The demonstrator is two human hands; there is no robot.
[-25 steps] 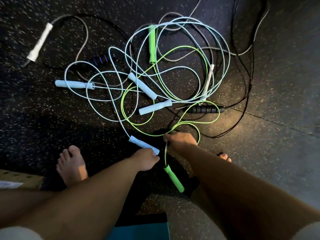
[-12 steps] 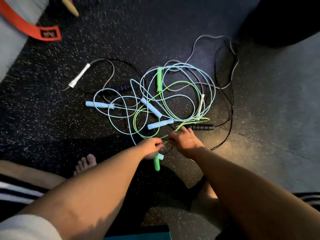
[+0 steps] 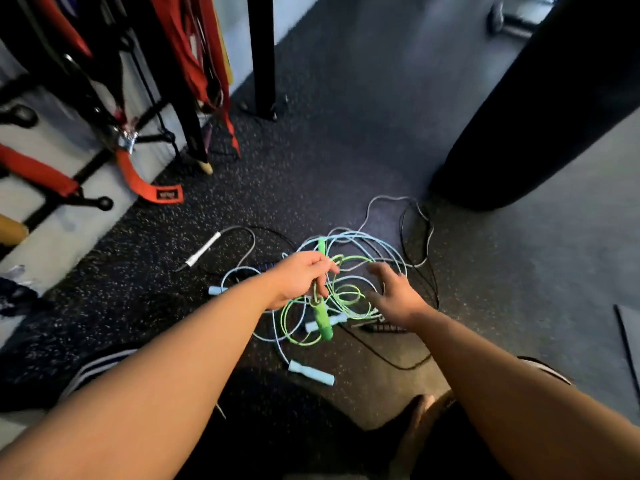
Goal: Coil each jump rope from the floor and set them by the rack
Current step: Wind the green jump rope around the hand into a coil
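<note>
— Pinching what, exactly, that left hand (image 3: 301, 280)?

— The cord of the green jump rope (image 3: 346, 293). Its fingers are curled round the cord just above one green handle (image 3: 323, 323), which hangs from the grip toward 6 o'clock. The handle's long axis runs roughly 12 to 6, with the lower end tipped slightly toward 5.

— And the right hand (image 3: 398, 299)?

— It sits at 3 o'clock from the left hand, fingers spread and holding nothing, over the tangle. It looks blurred.

— So where is the rest of that rope?

— Its loose green loops lie toward 3 and 4 o'clock from the grip, between the two hands, so the right hand is the nearer one to gather them. The second green handle (image 3: 321, 244) lies at 12 o'clock, just past the left knuckles.

— How does the rope look?

— It is a thin, bright cord, slack and looped several times. It is threaded among pale blue cords and a black one on the speckled rubber floor (image 3: 311, 168). I judge it will snag if pulled straight up.

— And the rack?

— Its black upright (image 3: 262, 57) stands toward 11 o'clock from the pile, well apart from it. No rope has been set there yet.
</note>
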